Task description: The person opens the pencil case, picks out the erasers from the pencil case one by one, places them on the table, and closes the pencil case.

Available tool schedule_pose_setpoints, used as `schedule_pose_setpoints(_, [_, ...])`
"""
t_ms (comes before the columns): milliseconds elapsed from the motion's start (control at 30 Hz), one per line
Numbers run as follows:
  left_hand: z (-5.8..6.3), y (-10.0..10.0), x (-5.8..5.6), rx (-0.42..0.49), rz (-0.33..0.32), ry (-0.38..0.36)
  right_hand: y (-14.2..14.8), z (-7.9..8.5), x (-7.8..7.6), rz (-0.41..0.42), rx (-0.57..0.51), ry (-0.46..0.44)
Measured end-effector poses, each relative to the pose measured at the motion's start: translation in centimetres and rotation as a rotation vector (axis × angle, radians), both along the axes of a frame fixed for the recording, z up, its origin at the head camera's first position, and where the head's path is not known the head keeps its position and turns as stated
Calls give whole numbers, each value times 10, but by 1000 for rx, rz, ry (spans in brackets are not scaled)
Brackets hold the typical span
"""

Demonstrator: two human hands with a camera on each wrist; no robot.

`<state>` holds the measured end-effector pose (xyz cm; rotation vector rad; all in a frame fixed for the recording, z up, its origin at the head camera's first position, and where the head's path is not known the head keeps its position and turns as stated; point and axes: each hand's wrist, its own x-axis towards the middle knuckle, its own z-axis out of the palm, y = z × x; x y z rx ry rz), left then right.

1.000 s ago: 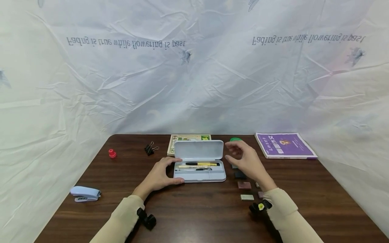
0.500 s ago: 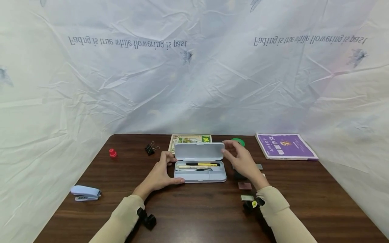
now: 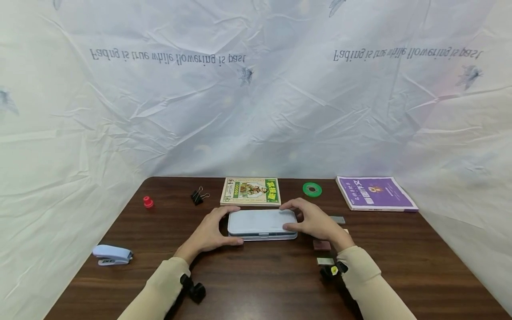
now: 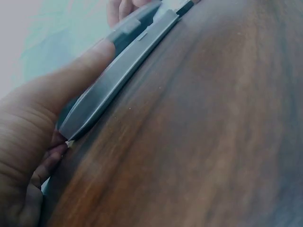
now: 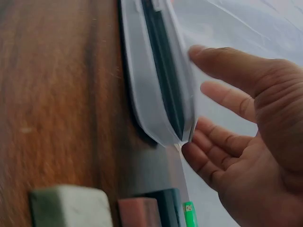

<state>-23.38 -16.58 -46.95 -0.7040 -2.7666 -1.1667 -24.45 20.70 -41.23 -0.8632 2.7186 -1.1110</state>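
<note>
A pale grey-white pencil case [image 3: 262, 222] lies on the table with its lid lowered; a narrow dark gap shows under the lid [image 5: 177, 56] in the right wrist view. The left hand [image 3: 210, 231] grips the case's left end, thumb along the front and fingers at the back. In the left wrist view its thumb [image 4: 90, 64] rests against the case's front side. The right hand [image 3: 312, 220] holds the lid's right end, its thumb on top near the front and its fingers round the back corner. The pens inside are hidden by the lid.
Behind the case are a yellow-green book [image 3: 251, 191], a green disc [image 3: 312, 190] and a purple book [image 3: 376, 193]. Small blocks, one reddish [image 3: 322, 245] and one pale [image 3: 325, 261], sit near the right wrist. Leftward lie a stapler [image 3: 113, 255], binder clip [image 3: 198, 195] and red piece [image 3: 148, 202].
The right hand has come to the pencil case's lid and swung it down toward the front, covering the pens. The left hand has stayed at the left end.
</note>
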Motion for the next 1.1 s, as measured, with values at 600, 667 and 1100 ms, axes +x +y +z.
schedule_pose_setpoints(600, [-1, 0, 2, 6, 24, -25, -8, -4, 6, 7, 116, -33])
schedule_pose_setpoints(667, [-2, 0, 1, 4, 23, -27, -9, -4, 6, -3, 118, -40])
schedule_pose_setpoints(1100, [-4, -1, 0, -15, 16, 11, -12, -5, 6, 13, 173, 18])
